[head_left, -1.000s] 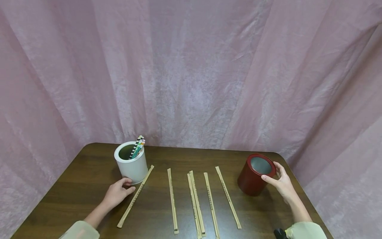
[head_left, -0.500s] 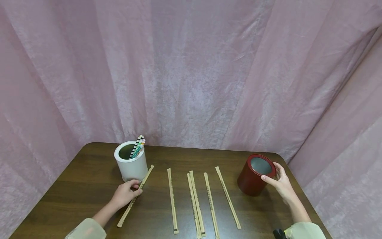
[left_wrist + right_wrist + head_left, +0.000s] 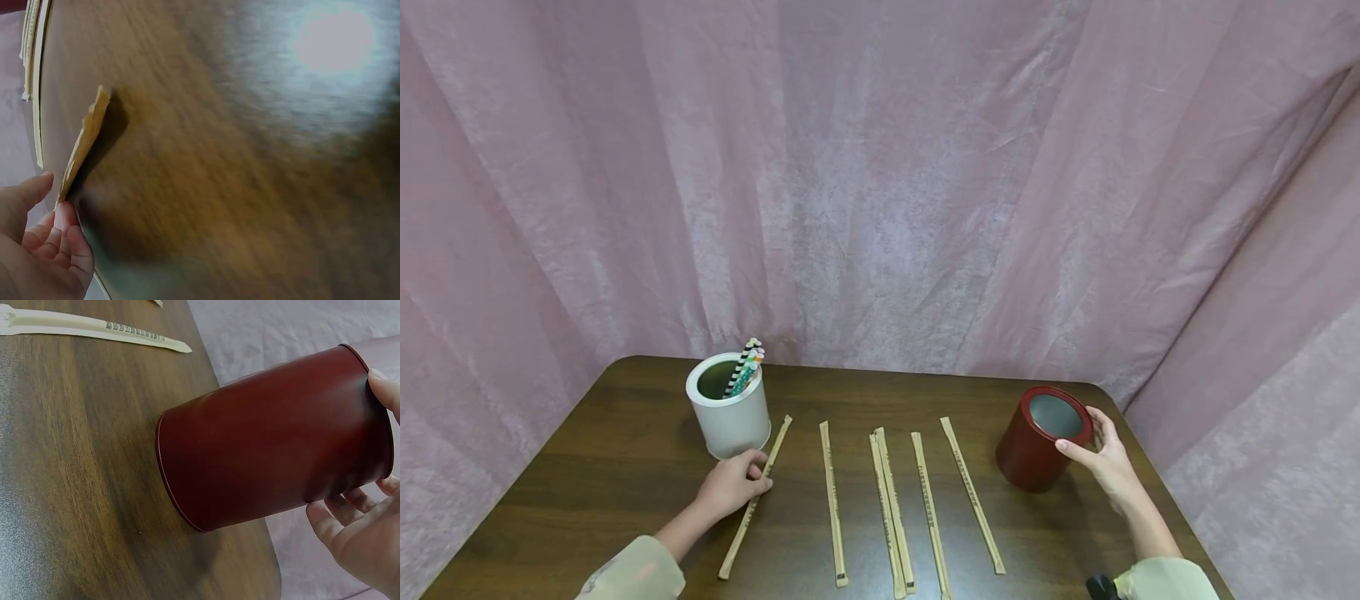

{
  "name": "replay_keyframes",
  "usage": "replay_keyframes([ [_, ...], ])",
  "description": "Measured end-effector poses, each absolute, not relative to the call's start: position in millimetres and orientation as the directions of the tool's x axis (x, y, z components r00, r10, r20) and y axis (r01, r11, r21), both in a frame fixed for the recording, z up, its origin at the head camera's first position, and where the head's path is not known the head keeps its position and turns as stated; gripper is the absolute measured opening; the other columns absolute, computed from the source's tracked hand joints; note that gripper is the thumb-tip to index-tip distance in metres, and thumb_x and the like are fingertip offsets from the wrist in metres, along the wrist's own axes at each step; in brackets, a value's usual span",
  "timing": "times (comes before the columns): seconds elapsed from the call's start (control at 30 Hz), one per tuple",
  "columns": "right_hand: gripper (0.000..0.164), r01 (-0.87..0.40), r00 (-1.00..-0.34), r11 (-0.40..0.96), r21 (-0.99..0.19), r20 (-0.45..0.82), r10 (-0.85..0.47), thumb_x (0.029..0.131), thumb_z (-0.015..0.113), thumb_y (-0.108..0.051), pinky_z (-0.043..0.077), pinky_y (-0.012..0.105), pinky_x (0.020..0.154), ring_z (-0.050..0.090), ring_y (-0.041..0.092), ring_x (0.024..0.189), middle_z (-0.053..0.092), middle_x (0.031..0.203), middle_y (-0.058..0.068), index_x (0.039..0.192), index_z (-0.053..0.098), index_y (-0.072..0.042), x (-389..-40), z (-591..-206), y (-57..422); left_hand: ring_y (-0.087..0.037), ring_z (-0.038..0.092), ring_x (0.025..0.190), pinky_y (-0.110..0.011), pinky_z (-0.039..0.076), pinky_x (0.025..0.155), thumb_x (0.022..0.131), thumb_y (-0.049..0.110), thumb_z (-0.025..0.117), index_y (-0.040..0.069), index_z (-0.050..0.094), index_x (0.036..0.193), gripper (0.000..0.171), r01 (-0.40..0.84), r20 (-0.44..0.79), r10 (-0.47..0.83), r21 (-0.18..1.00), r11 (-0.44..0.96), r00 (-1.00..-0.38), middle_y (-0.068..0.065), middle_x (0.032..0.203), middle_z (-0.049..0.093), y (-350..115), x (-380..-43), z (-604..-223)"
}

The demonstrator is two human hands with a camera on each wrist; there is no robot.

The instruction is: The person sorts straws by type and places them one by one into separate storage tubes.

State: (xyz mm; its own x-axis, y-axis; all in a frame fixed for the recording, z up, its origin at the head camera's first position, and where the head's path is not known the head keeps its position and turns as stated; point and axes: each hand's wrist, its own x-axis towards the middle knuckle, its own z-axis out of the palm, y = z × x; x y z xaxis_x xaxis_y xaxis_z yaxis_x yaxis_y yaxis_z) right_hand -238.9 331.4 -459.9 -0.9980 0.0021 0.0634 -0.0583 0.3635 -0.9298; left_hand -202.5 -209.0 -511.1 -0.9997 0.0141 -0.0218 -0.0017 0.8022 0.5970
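My left hand [image 3: 733, 485] is at a slim tan paper-wrapped stick [image 3: 743, 525] lying on the table, printed with small dark text. In the left wrist view, the fingertips touch the wrapped stick [image 3: 86, 140] while the thumb stands a little apart from it. Just behind this hand is a white can [image 3: 730, 425] with several patterned sticks [image 3: 745, 367] leaning inside. At the right, my right hand [image 3: 1105, 462] holds a dark red can [image 3: 1033, 454] near its rim. The right wrist view shows thumb and fingers on opposite sides of that can.
More tan wrapped sticks [image 3: 832, 504] lie spread lengthwise between the two cans, two of them side by side. The brown wooden table [image 3: 587, 467] ends at a pink curtain [image 3: 880, 208] at the back.
My left hand has moved right from beside the white can's base onto the nearest wrapped stick. That stick has shifted right, its near end most. The right hand and red can stay put.
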Motion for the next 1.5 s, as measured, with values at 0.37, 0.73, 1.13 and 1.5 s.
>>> replay_keyframes([
  [0.37,0.092,-0.004,-1.0,0.36,-0.933,0.005,0.003,0.078,0.066,-0.022,0.009,0.057,0.104,-0.002,0.037,0.135,0.002,0.147,0.02,0.141,0.0,-0.008,-230,-443,322,-0.01,0.046,0.054,-0.025,0.035,0.048,0.073,0.017,0.068,0.007,0.06,0.099,0.03,0.012,-0.053,0.049,0.546,0.838,-0.997,0.003,0.063,0.054,-196,-212,-515],
  [0.73,0.088,-0.025,-1.0,0.336,-0.941,0.025,-0.003,0.08,0.064,-0.018,0.007,0.059,0.103,-0.002,0.039,0.134,0.0,0.146,0.023,0.14,0.0,-0.005,-228,-440,318,-0.008,0.044,0.053,-0.023,0.035,0.048,0.071,0.01,0.064,0.005,0.062,0.092,0.022,0.079,0.014,0.086,0.566,0.821,-0.996,0.004,0.06,0.05,-188,-217,-507],
  [1.13,0.088,-0.011,-1.0,0.34,-0.94,0.006,-0.015,0.081,0.062,-0.016,0.009,0.058,0.104,-0.001,0.037,0.134,0.001,0.147,0.022,0.14,-0.002,-0.003,-227,-437,317,-0.006,0.043,0.053,-0.02,0.035,0.049,0.076,0.01,0.061,0.004,0.061,0.092,0.017,0.183,0.075,0.18,0.676,0.714,-0.981,0.004,0.064,0.053,-172,-224,-482],
  [1.5,0.094,-0.044,-0.999,0.367,-0.929,0.042,-0.013,0.076,0.068,-0.027,0.013,0.061,0.101,0.004,0.038,0.133,0.007,0.146,0.022,0.141,0.002,-0.008,-235,-453,327,-0.012,0.052,0.056,-0.025,0.044,0.048,0.081,0.01,0.056,-0.002,0.057,0.092,0.016,0.12,-0.034,0.296,0.866,0.486,-0.954,-0.01,0.071,0.06,-149,-232,-462],
])
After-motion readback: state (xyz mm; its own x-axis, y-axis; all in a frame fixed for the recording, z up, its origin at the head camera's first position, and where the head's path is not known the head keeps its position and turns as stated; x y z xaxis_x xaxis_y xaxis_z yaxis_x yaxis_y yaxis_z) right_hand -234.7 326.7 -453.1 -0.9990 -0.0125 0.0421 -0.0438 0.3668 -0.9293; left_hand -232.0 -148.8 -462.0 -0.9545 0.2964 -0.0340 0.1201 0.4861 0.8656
